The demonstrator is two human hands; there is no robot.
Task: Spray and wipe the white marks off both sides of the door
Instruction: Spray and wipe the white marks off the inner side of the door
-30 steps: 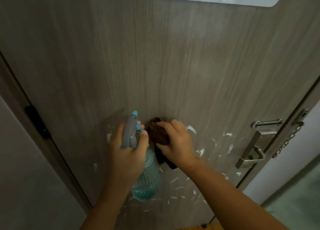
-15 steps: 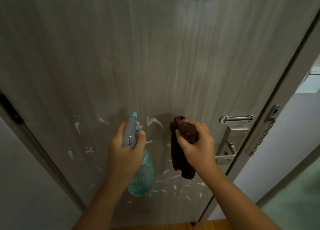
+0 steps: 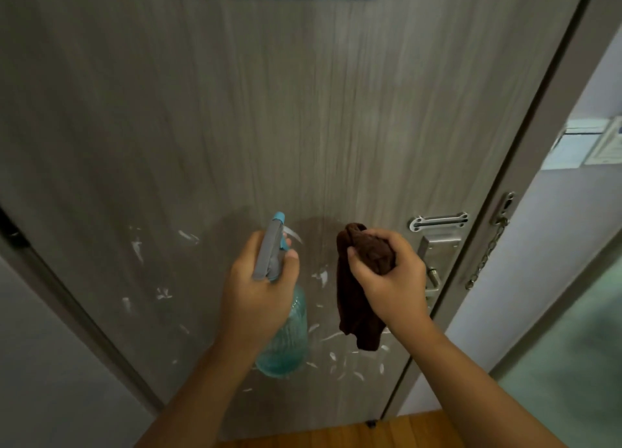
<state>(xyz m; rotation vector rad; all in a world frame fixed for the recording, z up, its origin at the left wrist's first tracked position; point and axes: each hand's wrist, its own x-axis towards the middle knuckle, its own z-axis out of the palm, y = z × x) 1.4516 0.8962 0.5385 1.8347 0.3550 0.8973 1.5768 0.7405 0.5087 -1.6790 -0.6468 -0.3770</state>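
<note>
Many white marks (image 3: 323, 341) lie on the door (image 3: 303, 110) below and left of both hands; the left hand (image 3: 257, 292) grips the spray bottle (image 3: 286, 343), nearer them, and the right hand (image 3: 392, 279) clutches the brown cloth (image 3: 356, 316).

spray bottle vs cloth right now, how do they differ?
The spray bottle is rigid, clear teal with a grey-and-blue head; the cloth is soft, dark brown, opaque. The left hand grips the spray bottle at its neck, nozzle towards the door; the right hand bunches the cloth's top, the rest hanging limp. Both are held up in front of the white marks.
</note>
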